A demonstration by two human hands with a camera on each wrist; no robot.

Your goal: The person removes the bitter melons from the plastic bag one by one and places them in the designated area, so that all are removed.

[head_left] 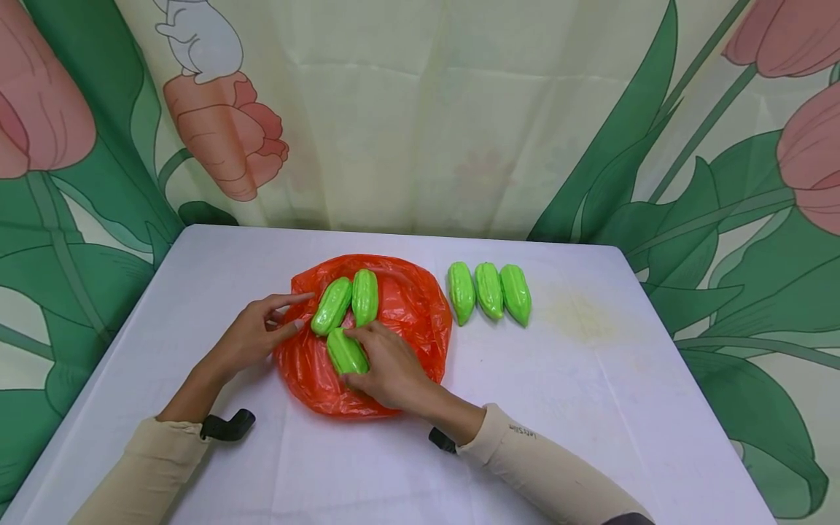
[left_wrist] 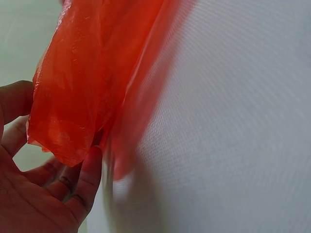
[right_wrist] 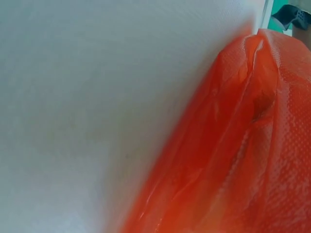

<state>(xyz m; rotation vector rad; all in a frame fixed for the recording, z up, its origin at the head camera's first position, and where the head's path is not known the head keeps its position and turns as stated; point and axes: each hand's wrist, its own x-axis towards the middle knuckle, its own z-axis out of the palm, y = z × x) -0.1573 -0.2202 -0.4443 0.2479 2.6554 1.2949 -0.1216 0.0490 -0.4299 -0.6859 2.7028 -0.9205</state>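
Observation:
A red plastic bag [head_left: 410, 313] lies spread wide on the table, its rim raised in the wrist views. Inside it are two glossy green ridged bitter melons, one tilted [head_left: 332, 306] and one more upright [head_left: 364, 295]. My right hand [head_left: 390, 368] grips a third bitter melon [head_left: 345, 351] low over the bag's middle, thumb on its near end. In the right wrist view the bag wall [right_wrist: 233, 145] hides that hand. At the bag's left edge my left hand [head_left: 252, 332] holds the rim, with its fingers [left_wrist: 90, 179] against the red film in the left wrist view.
Three more bitter melons [head_left: 488, 292] lie side by side on the white tablecloth [head_left: 558, 408], right of the bag. A printed curtain [head_left: 420, 131] hangs behind the table's back edge. Black wrist cameras [head_left: 227, 425] sit below both hands.

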